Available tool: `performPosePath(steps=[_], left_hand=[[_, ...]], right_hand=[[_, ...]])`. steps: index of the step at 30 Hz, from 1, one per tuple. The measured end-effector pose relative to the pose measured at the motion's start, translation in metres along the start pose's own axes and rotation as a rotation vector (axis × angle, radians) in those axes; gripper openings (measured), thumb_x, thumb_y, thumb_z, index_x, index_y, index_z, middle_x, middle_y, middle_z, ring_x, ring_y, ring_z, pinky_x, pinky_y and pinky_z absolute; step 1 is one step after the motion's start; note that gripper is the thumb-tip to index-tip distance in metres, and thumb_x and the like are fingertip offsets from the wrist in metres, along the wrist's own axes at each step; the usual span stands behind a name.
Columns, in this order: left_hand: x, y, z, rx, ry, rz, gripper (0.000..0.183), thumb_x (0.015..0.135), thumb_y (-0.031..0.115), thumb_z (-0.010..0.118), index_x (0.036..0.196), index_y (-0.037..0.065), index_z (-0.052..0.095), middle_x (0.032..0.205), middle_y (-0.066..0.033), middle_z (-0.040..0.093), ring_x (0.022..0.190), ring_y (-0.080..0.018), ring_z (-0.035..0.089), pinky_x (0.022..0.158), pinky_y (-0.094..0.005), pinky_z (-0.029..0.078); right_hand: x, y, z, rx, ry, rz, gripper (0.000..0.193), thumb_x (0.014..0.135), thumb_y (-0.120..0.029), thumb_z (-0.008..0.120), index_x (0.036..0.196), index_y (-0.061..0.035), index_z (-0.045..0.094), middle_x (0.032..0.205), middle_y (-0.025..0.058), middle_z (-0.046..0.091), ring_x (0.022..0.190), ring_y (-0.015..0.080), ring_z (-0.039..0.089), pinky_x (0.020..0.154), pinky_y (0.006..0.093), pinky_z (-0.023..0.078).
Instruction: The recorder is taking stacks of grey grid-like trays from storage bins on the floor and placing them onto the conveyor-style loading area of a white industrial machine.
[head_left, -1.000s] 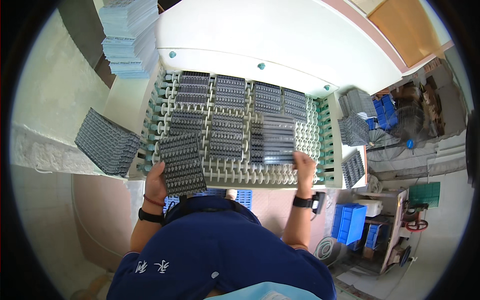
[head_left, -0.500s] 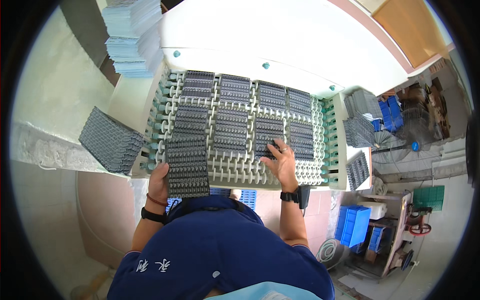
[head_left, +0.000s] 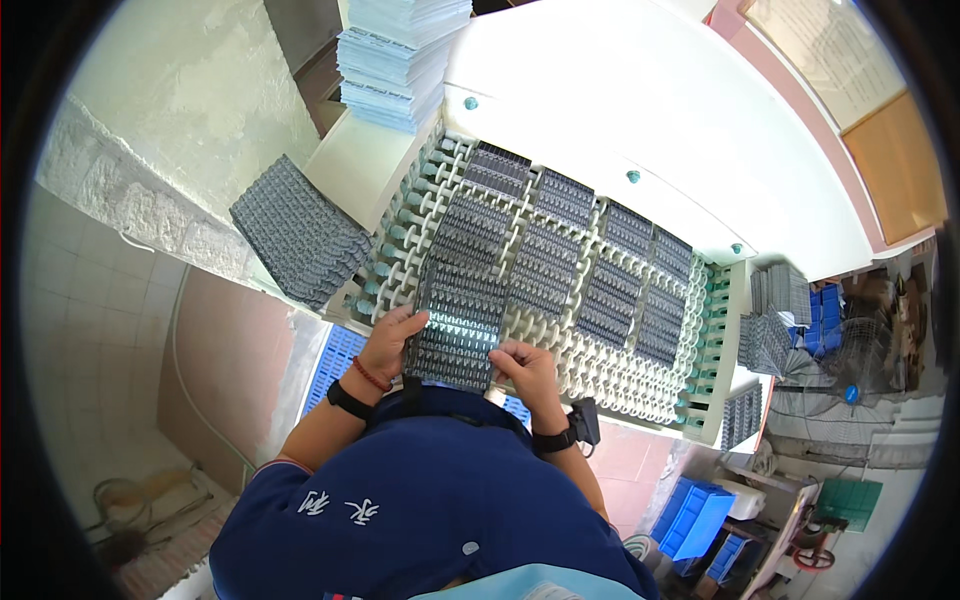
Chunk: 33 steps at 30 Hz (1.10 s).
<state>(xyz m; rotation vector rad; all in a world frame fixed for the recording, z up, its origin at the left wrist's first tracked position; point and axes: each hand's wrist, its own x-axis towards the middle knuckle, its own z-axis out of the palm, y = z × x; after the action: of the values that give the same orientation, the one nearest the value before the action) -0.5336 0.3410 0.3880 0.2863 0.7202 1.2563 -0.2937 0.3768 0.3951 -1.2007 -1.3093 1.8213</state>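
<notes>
A dark grey panel (head_left: 455, 325) with rows of small repeated parts, like a circuit board panel, is held close to my body over the near edge of a roller conveyor (head_left: 610, 375). My left hand (head_left: 388, 345) grips its left edge, thumb on top. On the opposite side, my right hand (head_left: 528, 372) pinches the lower right edge between thumb and fingers. Several similar panels lie in rows on the white rollers, among them one (head_left: 543, 262) just beyond my right hand. The held panel's far end overlaps the leftmost row, and I cannot tell whether it touches there.
At the left, a tilted stack of grey panels (head_left: 300, 235) leans beside the conveyor. A tall stack of light blue sheets (head_left: 385, 75) stands behind it. More panels (head_left: 765, 340) sit at the right end, near a wire fan (head_left: 845, 335). Blue crates (head_left: 692, 518) are at lower right.
My right hand has left the panels on the rollers and taken hold of the right edge of the panel in my left hand. The view has turned, so the conveyor appears tilted and shifted right.
</notes>
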Motion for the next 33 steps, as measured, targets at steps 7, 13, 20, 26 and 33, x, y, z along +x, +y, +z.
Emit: performPosePath(steps=[7,13,20,26,33], left_hand=[[0.003,0.004,0.007,0.034,0.043,-0.010,0.023,0.093,0.006,0.050,0.113,-0.004,0.054,0.102,-0.0128,0.064,0.085,-0.0183,0.065,0.074,-0.0302,0.055],[0.006,0.002,0.008,0.108,0.082,-0.030,0.020,0.093,0.008,0.050,0.107,-0.004,0.057,0.097,-0.0113,0.066,0.081,-0.0170,0.066,0.073,-0.0307,0.056],[0.016,0.012,-0.001,0.306,0.098,-0.006,0.020,0.091,0.009,0.056,0.105,-0.005,0.059,0.093,-0.0067,0.067,0.078,-0.0109,0.064,0.069,-0.0247,0.052],[0.025,0.018,-0.006,1.479,0.258,0.459,0.047,0.082,0.022,0.067,0.118,-0.004,0.052,0.111,-0.0145,0.059,0.098,-0.0248,0.056,0.080,-0.0356,0.047],[0.020,-0.006,-0.005,2.019,0.049,0.661,0.067,0.080,0.039,0.066,0.133,0.004,0.043,0.139,-0.0225,0.035,0.129,-0.0418,0.029,0.106,-0.0523,0.025]], right_hand=[[-0.001,0.000,0.009,0.053,0.108,0.036,0.016,0.084,-0.012,0.068,0.088,0.0035,0.066,0.065,0.0038,0.062,0.053,0.0075,0.059,0.048,0.0183,0.047],[-0.002,0.000,0.011,-0.025,0.155,0.043,0.019,0.084,-0.016,0.068,0.087,0.0018,0.066,0.062,0.0018,0.062,0.052,0.0049,0.056,0.047,0.0176,0.045],[-0.010,0.002,0.003,0.003,0.197,0.041,0.017,0.085,-0.015,0.068,0.083,0.0018,0.066,0.061,0.0022,0.062,0.050,0.0050,0.055,0.046,0.0181,0.043],[-0.020,0.018,-0.035,-0.415,0.388,0.043,0.017,0.083,-0.016,0.069,0.083,0.0005,0.068,0.057,0.0022,0.060,0.050,0.0054,0.054,0.046,0.0211,0.041],[-0.059,0.011,-0.103,-0.544,0.648,0.064,0.017,0.080,-0.017,0.069,0.083,-0.0008,0.071,0.060,0.0068,0.064,0.053,0.0102,0.059,0.050,0.0253,0.044]])
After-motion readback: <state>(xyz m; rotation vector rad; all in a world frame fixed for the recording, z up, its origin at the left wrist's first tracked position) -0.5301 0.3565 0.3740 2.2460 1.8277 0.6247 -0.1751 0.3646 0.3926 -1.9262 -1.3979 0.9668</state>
